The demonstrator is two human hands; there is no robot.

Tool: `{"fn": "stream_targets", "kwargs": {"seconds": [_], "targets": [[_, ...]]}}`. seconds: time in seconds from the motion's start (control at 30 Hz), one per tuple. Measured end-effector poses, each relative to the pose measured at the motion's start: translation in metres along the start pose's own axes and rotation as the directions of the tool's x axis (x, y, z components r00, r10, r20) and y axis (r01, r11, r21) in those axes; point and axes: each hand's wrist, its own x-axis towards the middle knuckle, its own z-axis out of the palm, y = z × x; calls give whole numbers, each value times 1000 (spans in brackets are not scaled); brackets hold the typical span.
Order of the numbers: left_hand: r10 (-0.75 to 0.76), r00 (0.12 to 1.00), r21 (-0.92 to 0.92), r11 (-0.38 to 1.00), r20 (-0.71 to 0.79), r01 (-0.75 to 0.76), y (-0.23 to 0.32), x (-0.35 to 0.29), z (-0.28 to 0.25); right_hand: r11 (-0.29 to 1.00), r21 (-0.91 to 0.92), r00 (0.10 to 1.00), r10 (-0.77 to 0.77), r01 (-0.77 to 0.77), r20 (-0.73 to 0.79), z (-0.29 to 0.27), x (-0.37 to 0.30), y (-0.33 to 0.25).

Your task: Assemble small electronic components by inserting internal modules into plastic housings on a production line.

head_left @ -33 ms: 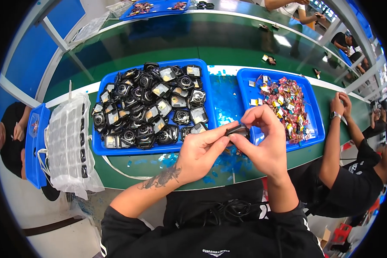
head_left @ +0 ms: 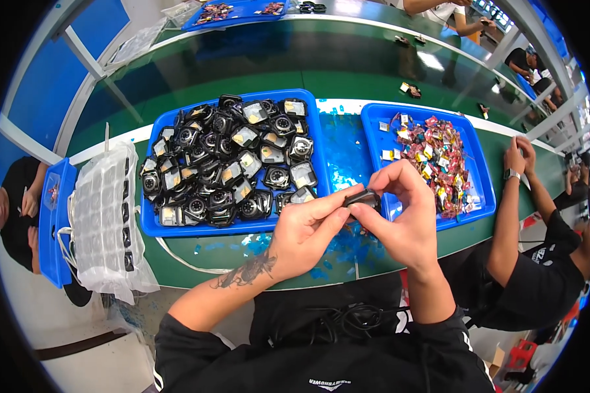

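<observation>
Between both hands, in front of my body, is a small black watch case (head_left: 363, 197), partly hidden by my fingers. My left hand (head_left: 308, 234) pinches its left side with thumb and fingers. On the other side, my right hand (head_left: 408, 213) grips it, the thumb along the near edge and the fingers curled over the top. To the left, a blue tray (head_left: 229, 230) is heaped with black watch cases (head_left: 217, 145), some showing round sensor backs, others open inside. Beyond my right hand lies a second blue tray (head_left: 482, 180), holding a pile of small reddish, yellow and white parts (head_left: 439, 157).
Blue film scraps (head_left: 344, 157) litter the green bench between the trays. At the left, a translucent compartmented tray (head_left: 101, 223) holds black pieces along one edge. A co-worker's hands (head_left: 518, 157) are beside the right tray. Cables (head_left: 360, 319) lie near my lap.
My hands and the watch case show no visible movement. At the far left, another person's hands have shifted slightly.
</observation>
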Motion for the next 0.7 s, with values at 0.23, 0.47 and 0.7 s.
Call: {"fn": "stream_targets", "kwargs": {"seconds": [0.23,0.47,0.7], "targets": [[-79,988,-249,968,-134,44,5,9,4,1000,-15,1000,23,-23,5,4,7,7],[-97,973,-430,903,-210,-3,-1,14,-1,945,180,960,253,-272,121,-7,-21,-1],[239,969,431,870,54,-239,8,7,-13,796,498,936,247,-344,253,-16,-20,7]]}}
